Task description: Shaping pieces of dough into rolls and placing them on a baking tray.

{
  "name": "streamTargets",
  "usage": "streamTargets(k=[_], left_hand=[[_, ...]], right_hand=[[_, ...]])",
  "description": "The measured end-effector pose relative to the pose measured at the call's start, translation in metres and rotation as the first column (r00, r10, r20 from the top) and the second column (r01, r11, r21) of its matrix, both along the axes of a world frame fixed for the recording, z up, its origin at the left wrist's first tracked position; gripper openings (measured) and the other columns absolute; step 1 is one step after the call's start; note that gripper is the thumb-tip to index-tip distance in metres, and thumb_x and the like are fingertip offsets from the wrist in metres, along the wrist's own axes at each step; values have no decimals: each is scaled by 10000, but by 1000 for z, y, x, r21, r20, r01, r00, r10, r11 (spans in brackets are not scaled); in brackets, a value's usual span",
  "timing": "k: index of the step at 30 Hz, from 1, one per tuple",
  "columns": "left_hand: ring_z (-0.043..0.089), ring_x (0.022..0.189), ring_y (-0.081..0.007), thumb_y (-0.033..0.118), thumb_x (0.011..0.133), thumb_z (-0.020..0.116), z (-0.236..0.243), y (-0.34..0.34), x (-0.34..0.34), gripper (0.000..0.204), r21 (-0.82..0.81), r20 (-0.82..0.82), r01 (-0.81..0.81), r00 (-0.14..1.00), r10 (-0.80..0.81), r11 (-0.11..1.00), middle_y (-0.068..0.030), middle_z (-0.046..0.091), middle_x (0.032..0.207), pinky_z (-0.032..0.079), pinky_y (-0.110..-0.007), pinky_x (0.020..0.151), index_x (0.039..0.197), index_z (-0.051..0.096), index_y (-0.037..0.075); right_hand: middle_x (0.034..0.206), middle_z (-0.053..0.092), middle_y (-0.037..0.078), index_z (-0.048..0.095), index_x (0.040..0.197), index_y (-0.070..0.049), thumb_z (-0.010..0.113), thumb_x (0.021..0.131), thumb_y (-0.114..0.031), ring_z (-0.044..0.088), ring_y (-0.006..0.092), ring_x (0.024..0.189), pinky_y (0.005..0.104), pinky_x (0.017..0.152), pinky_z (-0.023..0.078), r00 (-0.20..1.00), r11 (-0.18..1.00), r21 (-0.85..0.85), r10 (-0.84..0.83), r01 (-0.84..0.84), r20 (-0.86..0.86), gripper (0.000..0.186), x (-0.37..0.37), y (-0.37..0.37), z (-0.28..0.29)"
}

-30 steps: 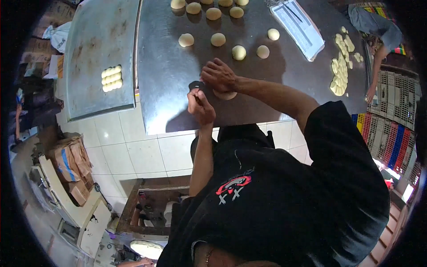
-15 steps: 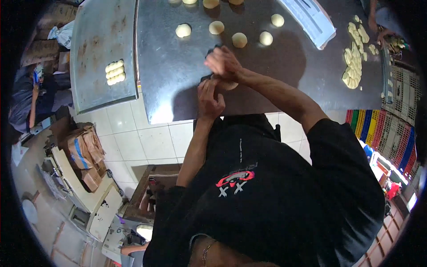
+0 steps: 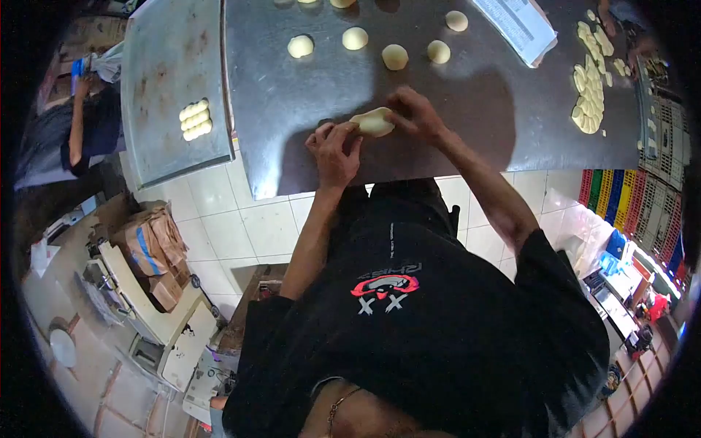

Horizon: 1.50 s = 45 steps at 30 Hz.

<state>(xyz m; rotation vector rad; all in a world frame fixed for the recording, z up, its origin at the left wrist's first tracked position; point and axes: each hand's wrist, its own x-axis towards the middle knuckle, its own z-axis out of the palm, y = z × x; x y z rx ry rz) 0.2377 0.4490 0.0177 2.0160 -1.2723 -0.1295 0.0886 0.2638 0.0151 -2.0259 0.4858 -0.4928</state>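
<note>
I am holding a flattened oval of dough [image 3: 374, 123] over the near part of the desk [image 3: 482, 95]. My left hand [image 3: 336, 153] is gripping its left end with bent fingers; my right hand [image 3: 415, 117] is touching its right end, and I cannot tell whether it is pinching. Dough balls [image 3: 395, 57] are sitting toward the desk's far side; a metal tray [image 3: 175, 73] is standing along its left.
</note>
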Motion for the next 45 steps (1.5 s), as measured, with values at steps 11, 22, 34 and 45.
streamTargets(k=[11, 22, 34, 45], left_hand=[[585, 714, -254, 201, 824, 729, 1, -44, 29, 153, -34, -212, -140, 969, 130, 990, -70, 632, 760, 353, -382, 721, 781, 701, 57], [626, 1088, -422, -14, 771, 650, -7, -48, 21, 504, -190, -147, 291, 936, -321, 938, -223, 621, 1236, 510, -450, 960, 1270, 582, 4], [637, 1064, -383, -42, 700, 683, -2, 8, 1, 446, -186, -263, 355, 880, -395, 916, -178, 668, 1112, 524, -438, 943, 1138, 620, 15], [483, 1337, -284, -68, 766, 663, 35, 49, 28, 528, -204, -519, -53, 853, -62, 978, -152, 500, 1424, 415, -363, 1083, 1272, 571, 53]], right_hand=[[964, 715, 119, 768, 982, -70, 761, 813, -88, 705, 252, 899, 345, 802, 567, 897, 913, 81, -372, 400, -240, 170, 12, 14, 11], [1252, 618, 223, 514, 1369, -26, 661, 764, -53, 605, 367, 1175, 424, 1008, 495, 950, 929, -204, -314, 308, 4, 623, 42, 60, -7], [1289, 592, 200, 526, 1343, -25, 625, 771, 9, 542, 397, 1218, 454, 1040, 448, 993, 981, -190, -53, 33, -104, 581, -10, 87, 16], [1223, 637, 151, 581, 1321, -42, 685, 857, -114, 565, 337, 1188, 458, 988, 470, 835, 842, -263, 329, -471, -442, 481, 22, 52, 40]])
